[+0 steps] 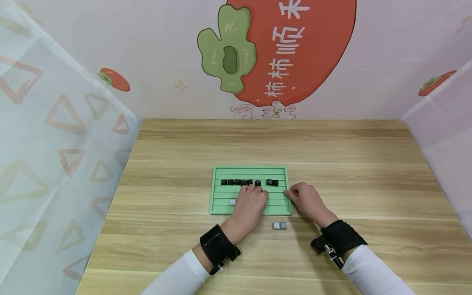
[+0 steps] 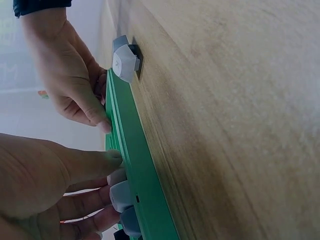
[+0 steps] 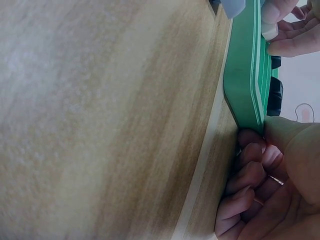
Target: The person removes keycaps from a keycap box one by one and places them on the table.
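Note:
A green grooved tray (image 1: 278, 209) lies on the table. My left hand (image 1: 251, 205) reaches over its middle and pinches a white keycap (image 3: 270, 31) between thumb and fingers, low over the grooves. Under that hand, a white keycap (image 1: 232, 202) and a grey keycap (image 2: 131, 222) sit along the tray's near side. Several black keycaps (image 1: 237, 182) stand in a row farther back, with a gap toward the right. My right hand (image 1: 307, 200) grips the tray's right edge, its thumb on the rim and its curled fingers against the outer side.
In front of the tray, a white keycap (image 1: 276, 225) and a grey keycap (image 1: 283, 225) lie side by side on the wooden table (image 1: 166, 172). Behind the table stands a printed wall covering (image 1: 158, 61), with more at both sides.

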A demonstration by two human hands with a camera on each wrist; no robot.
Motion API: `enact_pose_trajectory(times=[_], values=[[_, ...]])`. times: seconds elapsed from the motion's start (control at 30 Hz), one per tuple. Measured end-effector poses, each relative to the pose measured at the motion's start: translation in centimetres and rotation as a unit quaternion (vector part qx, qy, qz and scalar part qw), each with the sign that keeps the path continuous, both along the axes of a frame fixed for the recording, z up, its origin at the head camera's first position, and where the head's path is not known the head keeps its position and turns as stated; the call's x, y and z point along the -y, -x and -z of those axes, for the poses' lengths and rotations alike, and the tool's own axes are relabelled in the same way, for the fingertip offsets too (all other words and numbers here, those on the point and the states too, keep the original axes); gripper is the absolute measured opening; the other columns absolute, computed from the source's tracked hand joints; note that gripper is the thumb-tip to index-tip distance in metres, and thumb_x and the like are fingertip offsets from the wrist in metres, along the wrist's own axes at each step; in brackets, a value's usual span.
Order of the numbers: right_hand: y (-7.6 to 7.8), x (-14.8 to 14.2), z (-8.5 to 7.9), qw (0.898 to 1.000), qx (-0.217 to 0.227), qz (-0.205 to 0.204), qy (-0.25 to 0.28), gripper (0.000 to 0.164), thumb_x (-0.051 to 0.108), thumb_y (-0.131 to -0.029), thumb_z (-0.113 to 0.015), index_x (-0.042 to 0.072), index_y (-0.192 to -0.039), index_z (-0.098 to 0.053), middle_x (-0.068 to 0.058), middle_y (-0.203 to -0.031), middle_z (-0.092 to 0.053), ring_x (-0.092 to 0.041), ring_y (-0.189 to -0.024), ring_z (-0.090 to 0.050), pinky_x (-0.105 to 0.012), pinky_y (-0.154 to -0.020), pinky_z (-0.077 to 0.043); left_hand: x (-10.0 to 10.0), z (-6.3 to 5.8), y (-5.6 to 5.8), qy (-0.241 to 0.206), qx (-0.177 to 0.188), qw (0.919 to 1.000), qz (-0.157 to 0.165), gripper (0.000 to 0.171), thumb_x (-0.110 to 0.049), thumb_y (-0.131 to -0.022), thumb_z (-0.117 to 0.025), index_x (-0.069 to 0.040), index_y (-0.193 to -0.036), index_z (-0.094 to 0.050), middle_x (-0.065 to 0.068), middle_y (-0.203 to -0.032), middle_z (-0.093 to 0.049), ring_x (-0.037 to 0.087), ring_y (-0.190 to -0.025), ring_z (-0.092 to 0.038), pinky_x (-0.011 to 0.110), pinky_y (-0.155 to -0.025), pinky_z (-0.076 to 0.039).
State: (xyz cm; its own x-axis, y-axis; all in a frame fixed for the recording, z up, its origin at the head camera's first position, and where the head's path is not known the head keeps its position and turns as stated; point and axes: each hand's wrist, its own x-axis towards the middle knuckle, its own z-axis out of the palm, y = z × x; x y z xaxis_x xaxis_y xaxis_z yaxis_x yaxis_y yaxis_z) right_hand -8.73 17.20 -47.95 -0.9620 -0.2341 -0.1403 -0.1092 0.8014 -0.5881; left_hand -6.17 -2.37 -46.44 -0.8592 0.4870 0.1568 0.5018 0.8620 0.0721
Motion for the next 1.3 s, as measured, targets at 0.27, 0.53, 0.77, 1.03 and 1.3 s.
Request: enact_pose_trajectory(times=[0.27,0.53,0.77,1.03,1.3], values=[[0.0,0.05,-0.15,1.0,0.003,0.001,-0.002,0.041,0.022,-0.091,-0.059,0.012,-0.053,-0.045,0.006,-0.049,-0.029,-0.012,-0.046,-0.032,-0.028,-0.048,-0.028,-0.01,-0.07,-0.05,0.011,0.004,0.9999,0.002,0.008,-0.011,-0.082,-0.067,-0.016,-0.08,-0.072,-0.001,-0.078,-0.064,0.018,-0.071,-0.052,0.03,-0.061,-0.036],[-0.01,0.07,-0.19,1.0,0.007,0.004,0.0,0.041,0.023,-0.091,-0.059,0.012,-0.053,-0.045,0.006,-0.048,-0.03,-0.012,-0.046,-0.032,-0.028,-0.048,-0.028,-0.08,0.02,0.0,0.027,0.011,0.9996,0.002,0.011,-0.009,-0.081,-0.067,-0.018,-0.083,-0.073,-0.001,-0.081,-0.065,0.018,-0.074,-0.054,0.031,-0.064,-0.038],[0.04,0.09,-0.12,1.0,0.008,0.004,-0.003,0.041,0.023,-0.091,-0.059,0.012,-0.053,-0.046,0.005,-0.049,-0.03,-0.012,-0.046,-0.033,-0.028,-0.048,-0.029,-0.1,0.0,0.01,0.028,0.016,0.9995,0.002,0.012,-0.009,-0.081,-0.066,-0.018,-0.085,-0.073,-0.001,-0.082,-0.065,0.019,-0.075,-0.055,0.032,-0.065,-0.039],[0.06,0.07,-0.17,1.0,0.005,0.004,-0.001,0.041,0.023,-0.091,-0.058,0.012,-0.054,-0.045,0.005,-0.049,-0.03,-0.012,-0.046,-0.032,-0.028,-0.048,-0.029,-0.09,-0.1,0.04,0.025,0.02,0.9995,0.002,0.013,-0.008,-0.081,-0.067,-0.019,-0.085,-0.073,-0.001,-0.083,-0.065,0.018,-0.076,-0.055,0.032,-0.065,-0.039],[-0.03,0.06,-0.14,1.0,0.006,0.004,0.003,0.04,0.023,-0.091,-0.058,0.011,-0.055,-0.047,0.005,-0.048,-0.029,-0.013,-0.045,-0.032,-0.028,-0.049,-0.028,0.09,-0.5,-0.04,0.014,0.025,0.9996,0.004,0.013,-0.007,-0.081,-0.067,-0.018,-0.086,-0.073,-0.001,-0.084,-0.065,0.018,-0.075,-0.054,0.033,-0.066,-0.04]])
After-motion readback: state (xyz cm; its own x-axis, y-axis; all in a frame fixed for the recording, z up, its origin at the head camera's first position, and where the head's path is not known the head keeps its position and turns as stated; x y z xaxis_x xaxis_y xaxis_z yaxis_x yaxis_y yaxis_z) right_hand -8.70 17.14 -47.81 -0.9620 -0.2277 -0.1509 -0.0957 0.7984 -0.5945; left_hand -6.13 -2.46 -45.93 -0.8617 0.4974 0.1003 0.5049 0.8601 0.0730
